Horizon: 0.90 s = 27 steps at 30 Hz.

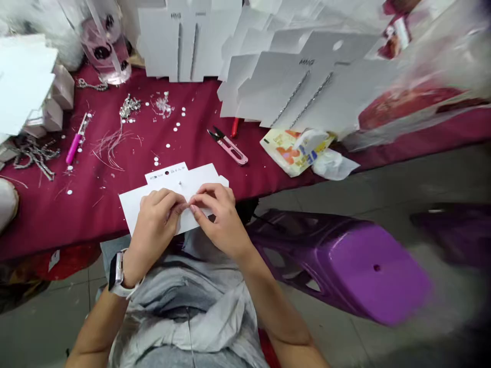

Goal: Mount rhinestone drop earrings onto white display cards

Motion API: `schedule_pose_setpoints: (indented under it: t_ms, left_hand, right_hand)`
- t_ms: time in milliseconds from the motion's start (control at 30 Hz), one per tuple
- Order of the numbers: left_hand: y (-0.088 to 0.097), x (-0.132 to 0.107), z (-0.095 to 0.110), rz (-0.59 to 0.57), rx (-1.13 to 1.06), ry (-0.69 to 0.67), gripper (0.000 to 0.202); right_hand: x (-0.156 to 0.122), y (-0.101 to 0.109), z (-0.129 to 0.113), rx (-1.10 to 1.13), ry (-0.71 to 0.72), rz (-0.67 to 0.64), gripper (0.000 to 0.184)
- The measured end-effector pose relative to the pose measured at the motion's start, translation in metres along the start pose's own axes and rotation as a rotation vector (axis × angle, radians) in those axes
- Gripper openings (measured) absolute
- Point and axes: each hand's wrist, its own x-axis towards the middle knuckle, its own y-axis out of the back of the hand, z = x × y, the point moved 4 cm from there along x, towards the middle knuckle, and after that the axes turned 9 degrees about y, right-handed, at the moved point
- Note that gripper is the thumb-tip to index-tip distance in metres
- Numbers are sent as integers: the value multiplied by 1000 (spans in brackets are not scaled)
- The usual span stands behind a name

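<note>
A flat white die-cut card (pixel 201 179) with small black print lies on the burgundy cloth (pixel 92 214) near the table's front edge. My left hand (pixel 155 230) and my right hand (pixel 217 214) pinch this card from both sides, their fingertips meeting near its middle. A small metal stud (pixel 180 183) seems to sit on the card just above my fingers. Part of the card is hidden under my hands. A white smartwatch (pixel 118 273) sits on my left wrist.
Pink-handled thread snips (pixel 229 148), a pink tool (pixel 76 138), white beads, metal chain and loose threads lie on the cloth. Stacks of printed white cards with chains (pixel 299 87) stand behind. A glass jar (pixel 105 43) stands at the back, and a purple plastic stool (pixel 345 266) stands to my right.
</note>
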Motion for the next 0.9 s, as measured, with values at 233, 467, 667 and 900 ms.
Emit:
schedule_pose_setpoints:
  t_ms: [233, 467, 667, 900]
  left_hand:
    - [0, 2, 1, 6, -21, 20, 9]
    - [-1, 3, -2, -2, -88, 53, 8]
    - [-1, 3, -4, 8, -106, 54, 9]
    - [-1, 2, -4, 12, -105, 47, 10]
  right_hand:
    - [2, -2, 0, -5, -2, 48, 5]
    - [1, -6, 0, -49, 31, 92, 4]
    - [-5, -8, -1, -106, 123, 156, 5]
    - [-9, -11, -3, -145, 171, 242, 6]
